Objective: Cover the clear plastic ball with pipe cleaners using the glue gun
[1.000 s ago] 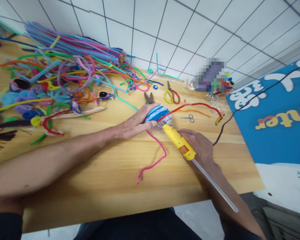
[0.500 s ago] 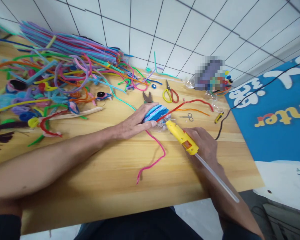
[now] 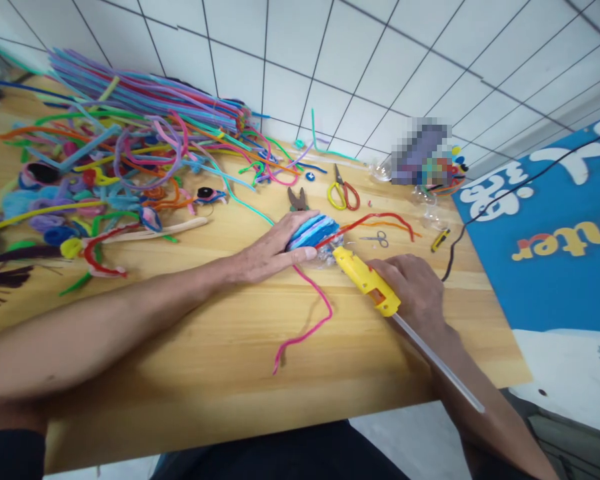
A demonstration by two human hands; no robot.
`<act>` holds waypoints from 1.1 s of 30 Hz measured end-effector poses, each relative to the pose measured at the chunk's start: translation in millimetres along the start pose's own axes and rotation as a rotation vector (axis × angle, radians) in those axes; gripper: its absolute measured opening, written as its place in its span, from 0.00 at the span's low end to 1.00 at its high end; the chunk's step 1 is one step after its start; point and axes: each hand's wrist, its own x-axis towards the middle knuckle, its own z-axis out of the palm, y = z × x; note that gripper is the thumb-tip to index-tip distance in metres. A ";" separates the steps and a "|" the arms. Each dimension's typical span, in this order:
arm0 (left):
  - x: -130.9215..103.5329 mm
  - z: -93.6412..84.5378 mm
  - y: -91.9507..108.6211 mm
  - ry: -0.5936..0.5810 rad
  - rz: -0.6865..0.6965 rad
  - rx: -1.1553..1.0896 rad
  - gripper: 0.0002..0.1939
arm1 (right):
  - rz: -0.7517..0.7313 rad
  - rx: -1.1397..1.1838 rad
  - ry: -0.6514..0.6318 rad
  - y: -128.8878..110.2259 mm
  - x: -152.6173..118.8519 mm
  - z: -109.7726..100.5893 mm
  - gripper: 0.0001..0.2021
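My left hand [image 3: 275,253] is wrapped round a blue, purple and white striped bundle [image 3: 313,231], with the thumb on its near side. A red pipe cleaner [image 3: 380,215] runs from the bundle to the right, and a pink one [image 3: 325,312] trails from below it toward the table's front edge. In my right hand [image 3: 416,283] is a yellow glue gun [image 3: 366,280], its nozzle close to the bundle's right end. A clear glue stick [image 3: 440,363] sticks out of the gun's back. Whether the nozzle touches the bundle cannot be made out.
Many coloured pipe cleaners [image 3: 145,100] are heaped at the left. Behind the bundle lie pliers [image 3: 298,198] and red-yellow scissors [image 3: 344,193]. Small scissors [image 3: 379,239] and a yellow cutter [image 3: 440,240] lie to the right, near a black cord [image 3: 453,250]. A tiled wall [image 3: 300,53] rises behind.
The red pipe cleaner's far end has shifted left and lower. The glue gun and my right hand have shifted slightly right and down in the view; both hands keep their holds.
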 end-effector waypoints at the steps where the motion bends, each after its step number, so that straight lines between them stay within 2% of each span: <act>1: -0.2 -0.1 -0.2 0.001 -0.002 -0.002 0.40 | -0.001 0.007 -0.009 1.0 1.0 -0.1 0.11; 8: -2.5 -2.2 1.5 -0.017 -0.021 0.003 0.41 | -0.085 0.074 0.061 0.7 3.7 10.4 0.10; 15: -5.6 -2.5 1.5 -0.019 -0.034 -0.009 0.40 | 0.013 0.058 0.053 5.1 -4.2 11.6 0.16; 22: -7.0 -2.8 -0.2 -0.015 -0.033 -0.008 0.39 | 0.110 -0.016 0.064 2.0 -8.1 17.6 0.15; 27: -8.8 -4.0 -2.2 -0.029 -0.018 0.009 0.38 | 0.078 0.074 0.033 0.7 -6.8 18.2 0.13; 33: -9.6 -4.9 -2.7 -0.035 -0.015 0.039 0.39 | 0.060 0.059 -0.003 -2.8 -6.6 20.0 0.14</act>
